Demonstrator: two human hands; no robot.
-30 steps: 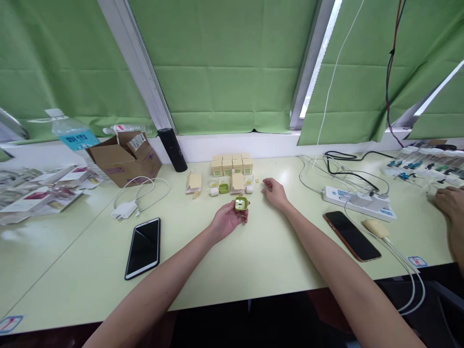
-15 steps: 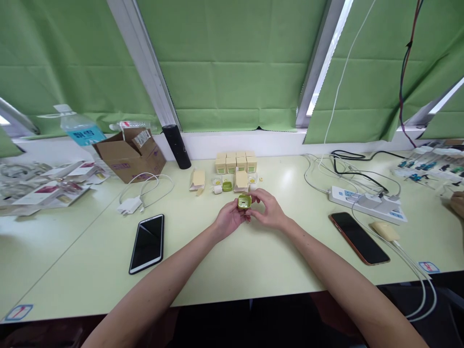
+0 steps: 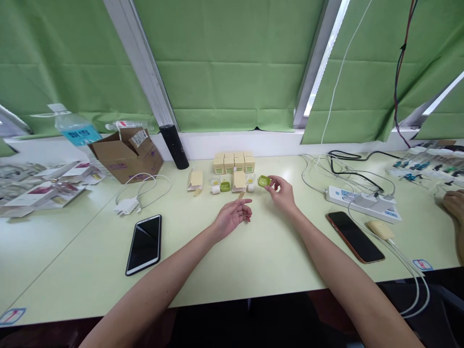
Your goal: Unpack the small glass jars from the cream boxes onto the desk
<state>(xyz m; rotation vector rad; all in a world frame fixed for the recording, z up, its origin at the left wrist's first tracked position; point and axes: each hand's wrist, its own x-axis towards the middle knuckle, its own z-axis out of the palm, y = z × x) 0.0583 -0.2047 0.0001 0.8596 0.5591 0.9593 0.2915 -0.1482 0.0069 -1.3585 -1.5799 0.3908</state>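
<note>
The small green case (image 3: 264, 181) is over by the right hand (image 3: 272, 184), pinched at its near right edge between the fingers; from where I stand I can't tell whether its underside touches the worktop (image 3: 217, 270). The left hand (image 3: 235, 217) hangs loose, palm partly up, index finger stretched out and the others half curled apart from the thumb, just below an opened cream box (image 3: 239, 181). Beside that box sit a white piece (image 3: 251, 188) and, on its other side, a second green case (image 3: 225, 186). Another opened carton (image 3: 195, 181) lies farther left. Four little boxes (image 3: 234, 163) stand in a row behind. Farther out I see a white-framed phone (image 3: 144, 245), a dark phone (image 3: 355, 237) near a power strip (image 3: 362, 204), and another person's hand (image 3: 455, 204) at the far right.
</note>
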